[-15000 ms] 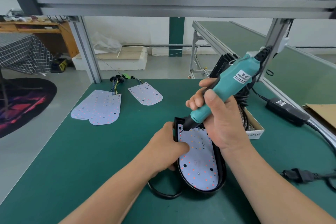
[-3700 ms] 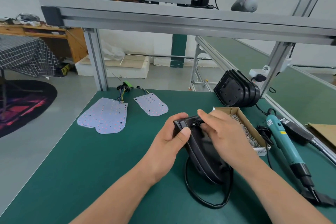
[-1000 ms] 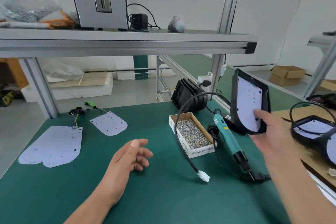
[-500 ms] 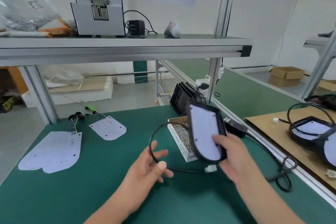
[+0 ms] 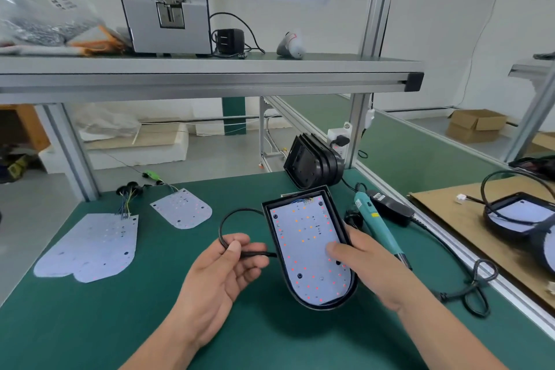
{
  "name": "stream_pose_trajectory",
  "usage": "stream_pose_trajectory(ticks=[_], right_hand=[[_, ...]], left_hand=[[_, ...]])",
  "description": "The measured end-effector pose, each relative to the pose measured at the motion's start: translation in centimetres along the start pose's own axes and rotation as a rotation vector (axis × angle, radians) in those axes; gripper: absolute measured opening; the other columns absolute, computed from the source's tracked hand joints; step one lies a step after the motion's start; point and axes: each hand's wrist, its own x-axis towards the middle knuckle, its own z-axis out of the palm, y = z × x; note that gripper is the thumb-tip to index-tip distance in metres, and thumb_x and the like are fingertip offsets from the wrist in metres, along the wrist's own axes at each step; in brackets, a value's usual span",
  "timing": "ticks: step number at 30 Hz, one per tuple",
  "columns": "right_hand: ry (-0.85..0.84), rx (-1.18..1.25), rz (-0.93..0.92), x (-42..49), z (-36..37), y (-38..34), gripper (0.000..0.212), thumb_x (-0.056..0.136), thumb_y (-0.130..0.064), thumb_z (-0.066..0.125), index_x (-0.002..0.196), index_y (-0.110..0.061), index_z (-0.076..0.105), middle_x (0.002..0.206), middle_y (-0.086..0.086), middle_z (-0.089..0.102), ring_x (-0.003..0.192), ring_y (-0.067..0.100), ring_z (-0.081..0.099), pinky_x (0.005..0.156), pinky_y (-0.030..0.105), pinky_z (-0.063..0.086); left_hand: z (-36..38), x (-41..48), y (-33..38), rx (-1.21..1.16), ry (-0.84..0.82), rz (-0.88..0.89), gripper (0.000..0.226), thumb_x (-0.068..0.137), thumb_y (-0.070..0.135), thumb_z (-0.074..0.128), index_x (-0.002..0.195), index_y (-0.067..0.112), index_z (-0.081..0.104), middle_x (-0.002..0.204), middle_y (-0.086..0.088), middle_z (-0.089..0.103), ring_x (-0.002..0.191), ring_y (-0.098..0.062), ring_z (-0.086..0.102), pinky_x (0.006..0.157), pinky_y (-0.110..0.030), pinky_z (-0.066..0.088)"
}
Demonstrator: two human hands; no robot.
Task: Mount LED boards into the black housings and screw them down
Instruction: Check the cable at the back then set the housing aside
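Observation:
My right hand (image 5: 365,264) grips a black housing (image 5: 342,221) by its right rim, thumb on the white LED board (image 5: 303,246) mounted inside it, held face up over the green mat. My left hand (image 5: 223,272) pinches the housing's black cable (image 5: 223,221), which loops off to the left. Loose LED boards (image 5: 90,246) lie at the left, and a single board (image 5: 183,210) lies behind them. A stack of empty black housings (image 5: 312,164) stands at the back. The teal electric screwdriver (image 5: 377,225) lies just right of my right hand.
The green table (image 5: 90,324) has an aluminium rail along its right edge. A brown board (image 5: 450,219) to the right carries other black housings with boards (image 5: 519,213). The screwdriver's black adapter (image 5: 390,210) and coiled cord (image 5: 477,288) lie at the right. A shelf (image 5: 210,75) spans overhead.
My right hand has lowered the housing from upright to nearly flat, face up, over the mat. My left hand has closed on its cable. The view has tilted down.

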Motion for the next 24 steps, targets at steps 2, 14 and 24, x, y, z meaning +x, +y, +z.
stream_pose_trajectory(ticks=[2, 14, 24], right_hand=[[-0.025, -0.019, -0.023, -0.2, -0.3, -0.1, 0.035, 0.092, -0.029, 0.062, 0.113, -0.054, 0.073, 0.120, -0.020, 0.076, 0.108, -0.003, 0.070, 0.082, 0.008, 0.051], [0.457, 0.221, -0.104, 0.3, -10.0, 0.8, 0.023, 0.101, -0.003, 0.059, 0.116, -0.010, 0.075, 0.117, 0.008, 0.079, 0.106, 0.027, 0.077, 0.093, 0.043, 0.056], [0.927, 0.238, -0.024, 2.9, -22.5, 0.5, 0.028, 0.100, -0.006, 0.056, 0.128, -0.007, 0.059, 0.111, 0.010, 0.062, 0.085, 0.029, 0.061, 0.069, 0.039, 0.051]], left_hand=[[0.0, 0.0, 0.0, 0.006, -0.027, -0.015, 0.036, 0.097, 0.021, 0.058, 0.125, -0.002, 0.059, 0.119, -0.032, 0.072, 0.090, -0.032, 0.076, 0.075, -0.034, 0.064], [0.3, -0.4, -0.8, 0.249, -0.108, -0.043, 0.051, 0.102, 0.040, 0.065, 0.144, 0.012, 0.058, 0.127, -0.024, 0.072, 0.094, -0.039, 0.072, 0.076, -0.039, 0.059], [-0.2, 0.4, -1.5, 0.260, -0.085, -0.050, 0.052, 0.095, 0.037, 0.055, 0.133, 0.004, 0.066, 0.114, -0.032, 0.071, 0.077, -0.035, 0.069, 0.065, -0.036, 0.056]])
